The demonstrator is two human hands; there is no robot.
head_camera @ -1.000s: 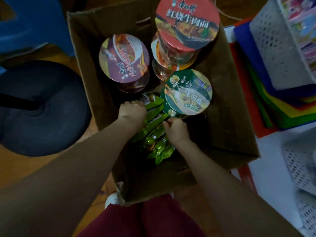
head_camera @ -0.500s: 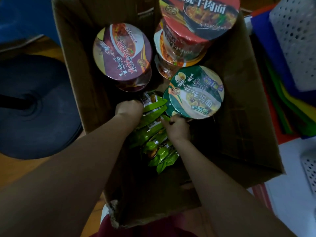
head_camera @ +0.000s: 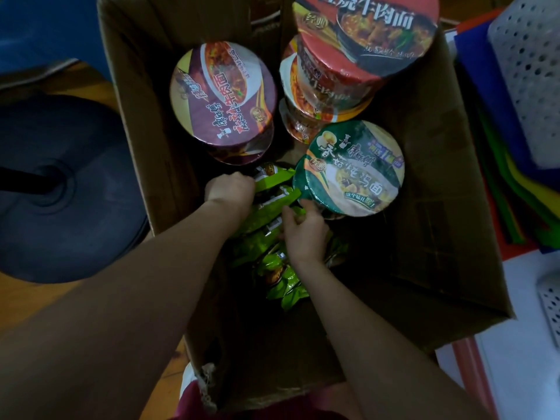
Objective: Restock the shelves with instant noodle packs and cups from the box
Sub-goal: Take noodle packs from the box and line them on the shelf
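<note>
Both hands in the box (head_camera: 448,225): left hand (head_camera: 229,189) and right hand (head_camera: 304,231) each grip the green noodle packs (head_camera: 272,213), near the green cup (head_camera: 353,169).

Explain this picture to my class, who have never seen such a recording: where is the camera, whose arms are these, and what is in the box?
No machine here: a person wears a camera on the head, so you look down along their own arms into a cardboard box. The left hand and right hand both grip green noodle packs lying in it. Beyond them stand a purple-lidded cup, a green-lidded cup and a red-lidded cup stacked on others. A white basket stands right of the box.
</note>
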